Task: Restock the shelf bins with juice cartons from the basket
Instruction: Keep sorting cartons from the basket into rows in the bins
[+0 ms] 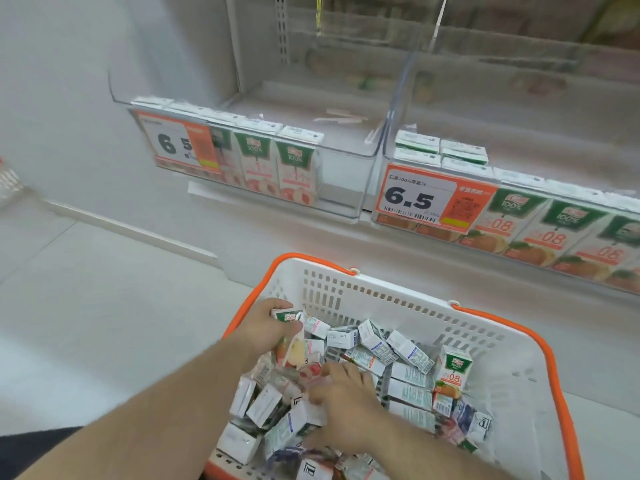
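One white basket (502, 341) with orange handles, near, holds a heap of small juice cartons (408, 355) — too jumbled to count. Two clear shelf bins beyond — far left bin (346, 174), right bin (519, 161). Two orange price tags (433, 199). Two hands.

cartons (374, 355) in basket (512, 372), shelf bins (346, 188) behind
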Tool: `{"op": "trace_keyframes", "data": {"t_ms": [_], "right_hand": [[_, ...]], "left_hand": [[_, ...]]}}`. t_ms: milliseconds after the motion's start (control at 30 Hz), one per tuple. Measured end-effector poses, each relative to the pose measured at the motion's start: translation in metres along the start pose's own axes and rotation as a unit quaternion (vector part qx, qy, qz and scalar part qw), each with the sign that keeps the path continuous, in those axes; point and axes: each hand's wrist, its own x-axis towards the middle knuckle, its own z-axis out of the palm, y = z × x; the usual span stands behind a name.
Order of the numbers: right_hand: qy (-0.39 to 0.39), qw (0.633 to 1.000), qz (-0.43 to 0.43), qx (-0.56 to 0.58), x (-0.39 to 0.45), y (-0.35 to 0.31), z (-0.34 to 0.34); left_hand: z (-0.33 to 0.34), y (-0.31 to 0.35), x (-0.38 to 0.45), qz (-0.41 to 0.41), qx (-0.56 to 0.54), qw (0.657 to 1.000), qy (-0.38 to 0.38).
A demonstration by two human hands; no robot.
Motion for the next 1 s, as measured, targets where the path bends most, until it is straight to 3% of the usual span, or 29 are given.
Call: {"op": "trace_keyframes", "data": {"t_ms": [133,333,500,633,800,900,1000], "right_hand": [[0.024,0.987,0.004,0.157,-0.031,0.010,-0.055],[0.166,0.969,-0.014,0.180,-0.104,0.028,-0.137],[0.282,0.933,-0.023,0.222,-0.165,0.034,-0.177],[0.356,0.878,-0.036,0.318,-0.195,0.041,-0.193],[0.418,0.783,-0.068,0.456,-0.208,0.056,-0.200],[0.436,0.763,-0.084,0.471,-0.212,0.063,-0.205],[0.439,0.757,-0.107,0.471,-0.219,0.072,-0.210]], "left_hand": [[0.005,0.036,-0.019,-0.010,-0.150,0.988,-0.034],[0.031,0.101,-0.058,0.025,-0.232,0.967,-0.098],[0.063,0.140,-0.084,0.116,-0.103,0.983,-0.099],[0.086,0.165,-0.111,0.212,0.024,0.973,-0.091],[0.103,0.181,-0.129,0.313,0.132,0.933,-0.118],[0.115,0.188,-0.134,0.361,0.202,0.899,-0.140],[0.136,0.197,-0.138,0.399,0.249,0.877,-0.102]]}}
